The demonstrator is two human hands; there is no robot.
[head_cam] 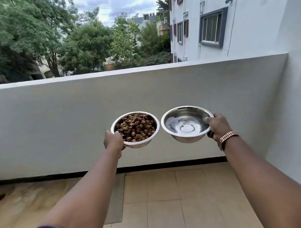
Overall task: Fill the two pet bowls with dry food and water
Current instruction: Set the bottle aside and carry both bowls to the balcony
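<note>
Bowls are both filled and held in the air before the balcony wall [55,123], food bowl [135,129] gripped at the rim by the left hand [113,141], water bowl [186,123] by the right hand [218,127], so they should be lowered slowly and level, or water spills.

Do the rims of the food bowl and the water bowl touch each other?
Apart. The head view shows a narrow strip of grey wall between the food bowl and the water bowl.

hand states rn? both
Left hand: grip closed on the rim of the round steel bowl of brown kibble.
Right hand: grip closed on the rim of the round steel bowl of water.
</note>
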